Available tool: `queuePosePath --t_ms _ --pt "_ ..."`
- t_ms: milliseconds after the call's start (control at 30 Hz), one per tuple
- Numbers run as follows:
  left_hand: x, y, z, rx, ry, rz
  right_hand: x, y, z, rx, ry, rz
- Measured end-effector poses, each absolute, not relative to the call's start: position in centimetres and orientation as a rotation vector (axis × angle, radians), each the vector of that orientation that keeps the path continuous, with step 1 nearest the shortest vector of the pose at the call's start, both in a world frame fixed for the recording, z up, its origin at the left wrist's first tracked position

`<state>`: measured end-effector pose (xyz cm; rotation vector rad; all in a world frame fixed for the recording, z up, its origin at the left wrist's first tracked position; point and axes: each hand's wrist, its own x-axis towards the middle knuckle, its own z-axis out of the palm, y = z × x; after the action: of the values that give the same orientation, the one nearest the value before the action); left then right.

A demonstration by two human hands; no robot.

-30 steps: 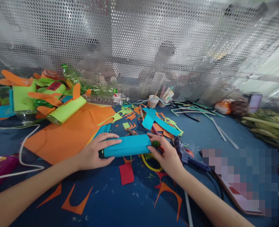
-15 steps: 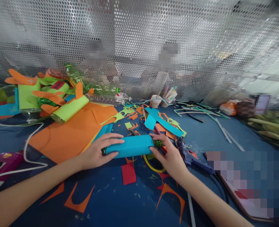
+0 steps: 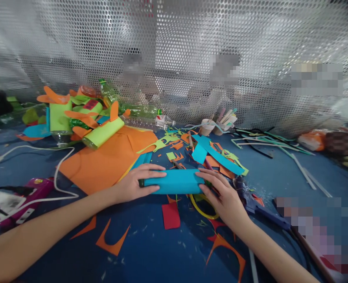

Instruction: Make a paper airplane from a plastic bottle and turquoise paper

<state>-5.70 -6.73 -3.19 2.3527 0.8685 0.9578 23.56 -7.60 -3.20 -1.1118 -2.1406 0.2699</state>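
Observation:
A plastic bottle wrapped in a blue sheet (image 3: 174,181) lies sideways between my hands, above the blue table. My left hand (image 3: 141,181) is closed around its left end, thumb below and fingers on top. At the other end my right hand (image 3: 219,190) grips it the same way, hiding most of the neck. Below the bottle are a red square (image 3: 171,215) and a yellow ring (image 3: 201,208), perhaps a tape roll or a handle. Beyond it lie blue cut strips (image 3: 218,155) among green and orange scraps.
Left stand bottles wrapped in green (image 3: 103,133) with orange pieces, behind an orange sheet (image 3: 94,169). A purple power strip (image 3: 41,192) with white cable sits near left. A glue gun (image 3: 259,210) lies right of my hand. Cups of sticks (image 3: 225,122) stand before a perforated metal screen (image 3: 179,47).
The view has turned left, so the table's things appear shifted right. Both hands keep their grip on the blue-wrapped bottle, which looks slightly more level.

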Motion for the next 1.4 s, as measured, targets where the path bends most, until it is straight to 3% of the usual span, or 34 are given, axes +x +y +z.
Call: queuePosePath --t_ms 833,1400 --pt "-6.6 -6.1 -2.5 1.997 0.835 0.828 23.7 -7.4 -3.3 -1.121 -2.165 0.272" --pt "-5.6 -6.1 -2.6 1.829 0.883 0.956 22.8 -7.2 -1.7 -1.099 -2.234 0.349"
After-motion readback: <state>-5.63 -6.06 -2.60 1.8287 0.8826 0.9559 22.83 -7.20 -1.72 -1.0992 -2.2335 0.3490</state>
